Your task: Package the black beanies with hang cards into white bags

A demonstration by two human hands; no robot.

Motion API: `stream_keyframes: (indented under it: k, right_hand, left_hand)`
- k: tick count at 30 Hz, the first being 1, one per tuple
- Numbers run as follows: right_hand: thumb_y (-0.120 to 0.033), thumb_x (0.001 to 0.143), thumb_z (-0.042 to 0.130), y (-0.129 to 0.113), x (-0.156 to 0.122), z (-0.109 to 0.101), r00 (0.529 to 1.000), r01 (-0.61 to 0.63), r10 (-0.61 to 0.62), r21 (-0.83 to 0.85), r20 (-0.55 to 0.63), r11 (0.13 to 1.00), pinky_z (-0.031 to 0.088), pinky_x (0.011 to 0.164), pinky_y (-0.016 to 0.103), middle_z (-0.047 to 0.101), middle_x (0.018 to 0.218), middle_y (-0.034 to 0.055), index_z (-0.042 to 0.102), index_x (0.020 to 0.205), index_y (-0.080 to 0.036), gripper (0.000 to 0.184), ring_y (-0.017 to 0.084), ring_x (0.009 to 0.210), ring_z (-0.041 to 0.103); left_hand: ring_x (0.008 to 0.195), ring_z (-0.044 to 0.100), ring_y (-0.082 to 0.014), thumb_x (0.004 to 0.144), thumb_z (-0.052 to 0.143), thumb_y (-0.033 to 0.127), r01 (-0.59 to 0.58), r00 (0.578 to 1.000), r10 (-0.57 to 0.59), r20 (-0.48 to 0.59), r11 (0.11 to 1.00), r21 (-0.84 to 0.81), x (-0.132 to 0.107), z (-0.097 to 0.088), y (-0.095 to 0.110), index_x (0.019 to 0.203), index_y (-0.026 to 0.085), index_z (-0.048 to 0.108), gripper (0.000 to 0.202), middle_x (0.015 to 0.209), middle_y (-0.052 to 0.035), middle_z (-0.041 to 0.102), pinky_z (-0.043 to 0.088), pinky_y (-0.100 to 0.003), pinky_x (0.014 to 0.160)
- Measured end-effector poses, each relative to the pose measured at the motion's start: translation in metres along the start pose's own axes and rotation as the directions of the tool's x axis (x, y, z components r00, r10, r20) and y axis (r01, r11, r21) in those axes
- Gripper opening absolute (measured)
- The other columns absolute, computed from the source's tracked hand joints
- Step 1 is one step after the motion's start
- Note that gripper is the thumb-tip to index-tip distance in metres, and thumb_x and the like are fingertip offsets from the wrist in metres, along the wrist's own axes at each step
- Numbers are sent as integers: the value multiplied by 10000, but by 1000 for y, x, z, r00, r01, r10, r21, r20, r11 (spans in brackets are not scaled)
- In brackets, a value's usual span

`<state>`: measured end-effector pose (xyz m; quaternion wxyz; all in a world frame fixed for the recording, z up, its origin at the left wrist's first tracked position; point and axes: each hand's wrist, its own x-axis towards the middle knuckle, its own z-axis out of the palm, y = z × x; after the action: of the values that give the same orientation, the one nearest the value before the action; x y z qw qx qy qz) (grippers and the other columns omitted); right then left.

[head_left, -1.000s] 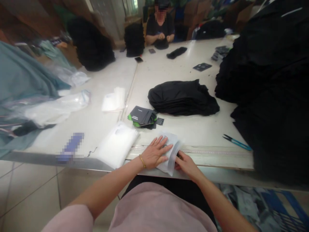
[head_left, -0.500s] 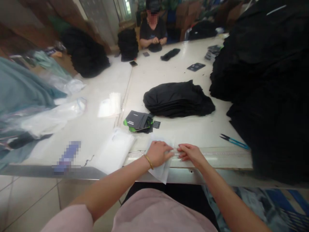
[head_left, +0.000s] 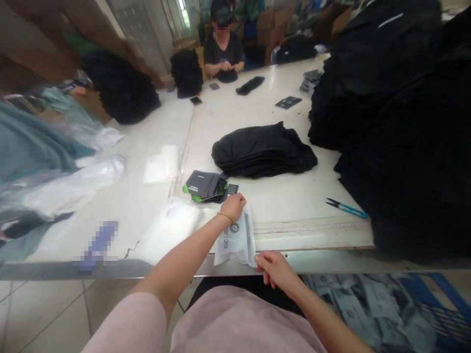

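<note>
A frosted white plastic bag [head_left: 235, 245] with dark printed lettering lies at the table's front edge, its near end reaching over the metal rim. My left hand [head_left: 234, 206] is closed on the bag's far end. Its near right corner is pinched between the fingers of my right hand [head_left: 274, 268]. What the bag contains is hard to make out. Just beyond my left hand sits a pile of black and green printed cards [head_left: 202, 184]. Left of the bag lies a stack of white plastic bags [head_left: 171, 223].
Folded black garments [head_left: 263, 152] lie mid-table. Blue-handled thread snips [head_left: 348, 208] rest at right, beside a tall black garment heap [head_left: 368, 98]. Filled bags [head_left: 379, 304] lie in a blue crate below. A co-worker [head_left: 224, 51] sits across the table.
My left hand has moved up to the bag's far end. My right hand has come down toward me to its near corner. The bag lies flatter, its print showing.
</note>
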<state>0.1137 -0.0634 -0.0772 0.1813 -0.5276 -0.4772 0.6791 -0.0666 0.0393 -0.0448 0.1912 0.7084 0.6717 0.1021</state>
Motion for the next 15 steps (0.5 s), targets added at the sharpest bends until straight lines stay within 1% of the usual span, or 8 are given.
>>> stream_keyframes:
  k: [2,4,6,8,10,11,13,15]
  right_hand:
    - [-407,721,560,5,-15,-5,999,27,-27,-11,-37,1000,335,310,200,578,482,-25,581,633,-184,241,103,357,482]
    - [-410,708,591,1,-21,-15,977,135,-124,53,-175,989,484,509,253,670,681,13,621,809,-200,236,162,611,613]
    - [-414,709,603,-3,-25,-32,930,253,-197,152,-309,955,496,754,317,685,927,36,603,988,-216,342,207,890,613]
    - [-432,732,582,2,-38,-57,916,268,-175,227,-362,936,458,852,368,673,1011,38,587,1048,-213,384,235,986,584]
    - [-430,733,587,23,-63,-90,918,190,-64,293,-391,937,457,851,396,687,974,41,604,1016,-204,363,252,950,603]
    - [-417,719,608,40,-81,-108,910,135,19,339,-415,931,463,839,404,696,941,44,614,986,-203,342,257,912,620]
    - [-366,672,655,84,-117,-144,864,40,214,486,-456,873,478,815,413,710,874,43,625,919,-224,286,259,837,647]
    - [-333,656,640,132,-147,-174,815,8,349,611,-462,791,489,785,463,713,798,59,624,858,-238,224,285,777,660]
  left_hand:
    - [854,582,-191,858,383,207,19,999,-19,-31,1000,-20,-2,0,14,880,144,573,201,889,-88,643,443,-308,766]
    - [842,580,-175,871,375,229,-46,998,42,-43,996,-73,-6,4,43,885,159,560,199,878,-65,639,447,-294,766]
    - [886,569,-163,872,396,261,-209,977,198,-84,965,-159,-15,7,74,933,171,550,189,926,-50,632,443,-284,811]
    - [993,534,-171,859,438,292,-390,918,359,-169,895,-217,-23,7,92,1043,174,520,233,1045,-57,606,413,-301,899]
    - [1079,487,-188,848,459,310,-476,871,429,-238,858,-195,-26,3,88,1130,179,474,312,1147,-69,562,371,-338,967]
    - [1090,480,-196,846,458,314,-469,870,423,-253,868,-162,-25,0,79,1139,181,470,321,1159,-71,554,363,-353,977]
    - [1066,495,-208,841,451,303,-394,896,363,-257,916,-79,-18,-8,49,1109,176,495,300,1124,-75,569,371,-372,968]
    - [1063,496,-224,822,459,281,-302,918,297,-263,953,19,-8,-17,16,1083,159,520,295,1106,-86,573,367,-386,970]
